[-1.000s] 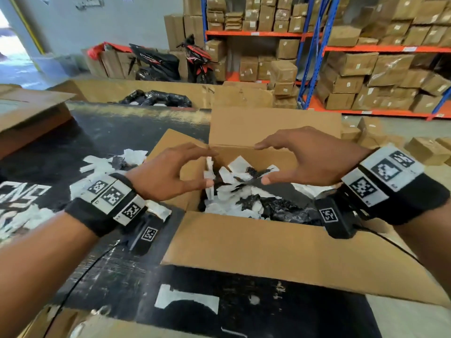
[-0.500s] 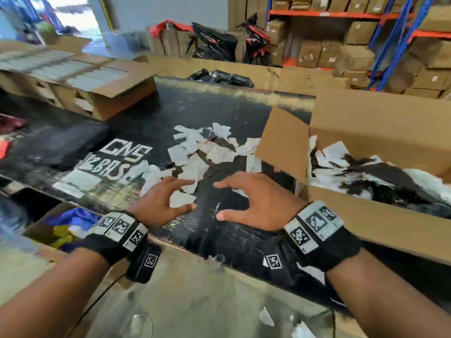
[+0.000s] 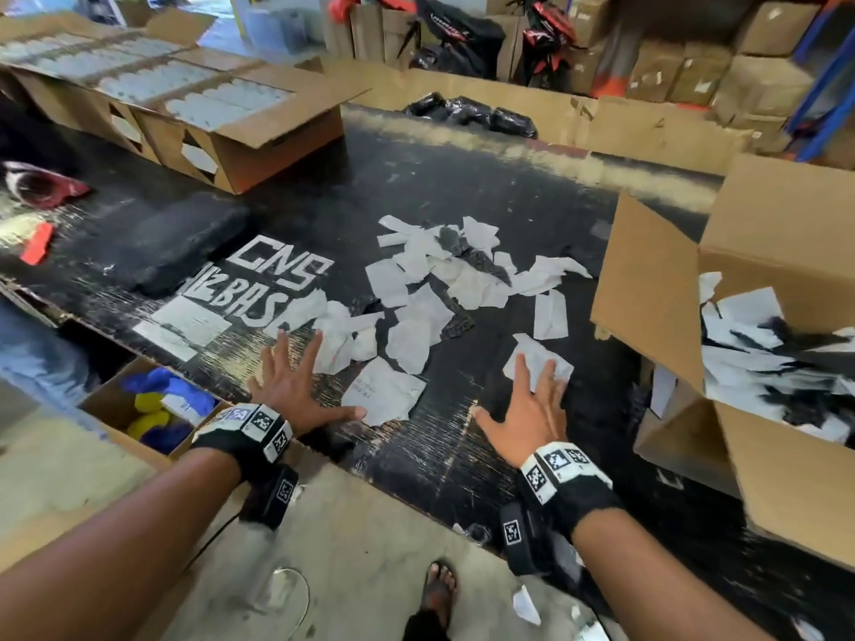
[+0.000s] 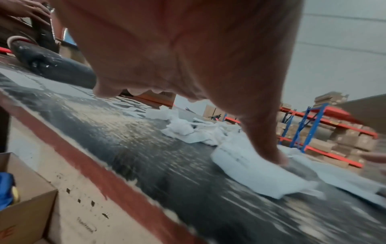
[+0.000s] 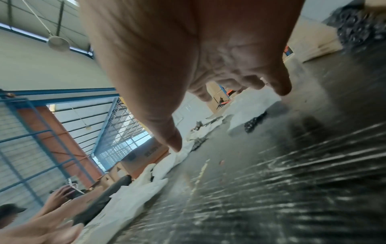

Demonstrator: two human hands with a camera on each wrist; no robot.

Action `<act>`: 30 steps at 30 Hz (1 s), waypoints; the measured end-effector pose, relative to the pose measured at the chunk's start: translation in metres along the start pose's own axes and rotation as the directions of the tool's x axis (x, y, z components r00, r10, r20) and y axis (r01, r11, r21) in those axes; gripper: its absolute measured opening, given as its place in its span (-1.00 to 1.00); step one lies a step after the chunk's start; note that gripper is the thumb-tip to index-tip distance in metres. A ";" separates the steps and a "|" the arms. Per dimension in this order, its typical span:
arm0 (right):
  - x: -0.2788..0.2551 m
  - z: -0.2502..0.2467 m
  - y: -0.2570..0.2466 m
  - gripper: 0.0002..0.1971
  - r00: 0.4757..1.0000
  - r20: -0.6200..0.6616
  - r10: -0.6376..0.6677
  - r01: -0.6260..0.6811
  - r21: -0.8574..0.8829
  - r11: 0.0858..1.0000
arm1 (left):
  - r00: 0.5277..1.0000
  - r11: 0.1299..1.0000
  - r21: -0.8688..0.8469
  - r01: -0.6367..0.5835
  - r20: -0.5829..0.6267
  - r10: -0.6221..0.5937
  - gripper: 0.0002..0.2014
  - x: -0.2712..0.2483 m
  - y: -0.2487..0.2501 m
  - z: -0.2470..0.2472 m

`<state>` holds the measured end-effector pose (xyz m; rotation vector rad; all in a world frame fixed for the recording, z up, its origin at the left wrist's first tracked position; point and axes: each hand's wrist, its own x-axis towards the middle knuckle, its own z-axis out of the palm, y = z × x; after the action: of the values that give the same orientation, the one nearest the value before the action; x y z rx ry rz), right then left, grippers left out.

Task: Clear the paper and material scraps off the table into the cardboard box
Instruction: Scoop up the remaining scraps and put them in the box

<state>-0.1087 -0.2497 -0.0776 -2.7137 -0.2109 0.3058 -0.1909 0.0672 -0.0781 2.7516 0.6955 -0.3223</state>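
Both hands lie spread and flat on the black counter (image 3: 462,187), fingers straight, gripping nothing. The left hand (image 3: 296,386) sits near the counter's near edge, its thumb touching the corner of a large white paper piece (image 3: 384,391), its fingertips reaching the near left end of the scattered scraps (image 3: 435,279). The right hand (image 3: 532,409) lies to the right of it, fingers resting on a crumpled white paper (image 3: 536,351) that lies apart from the main heap. Between and beyond the hands, white paper bits and a few dark material bits are strewn over the middle of the counter. The open cardboard box (image 3: 647,289) stands at the right end of the counter, its flaps up, already holding white and black scraps. At the far left an open carton (image 3: 259,131) holds rows of white items. A dark flat bundle (image 3: 171,242) lies left of white painted letters. Below the counter's near edge, a small box (image 3: 115,400) holds blue and yellow things.
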 end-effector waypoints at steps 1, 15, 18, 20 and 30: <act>0.009 0.004 0.000 0.06 0.999 -0.022 0.033 -0.033 -0.009 0.999 | 1.000 1.000 0.003 -0.005 -0.008 0.005 0.44 0.013 -0.003 0.001; 0.079 0.038 -0.064 -0.21 0.941 0.205 -0.268 0.263 0.048 0.963 | 0.888 0.892 0.115 -0.437 0.214 0.407 0.33 0.116 0.059 0.008; 0.087 0.015 -0.068 -0.36 0.949 0.143 -0.281 0.246 0.222 0.944 | 0.854 0.870 0.052 -0.491 0.227 0.468 0.32 0.128 0.076 -0.006; 0.098 0.003 -0.062 -0.43 0.969 0.014 -0.246 0.236 0.227 0.945 | 0.835 0.853 0.021 -0.521 0.222 0.504 0.33 0.138 0.079 -0.023; 0.169 -0.029 -0.022 -0.53 0.932 -0.305 0.197 -0.124 0.241 0.962 | 0.852 0.850 -0.069 -0.523 0.001 0.524 0.17 0.227 0.065 -0.081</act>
<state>0.0590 -0.2086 -0.0731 -2.5165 0.1358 -0.0774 0.0478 0.1358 -0.0520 2.7288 -0.0708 -0.1954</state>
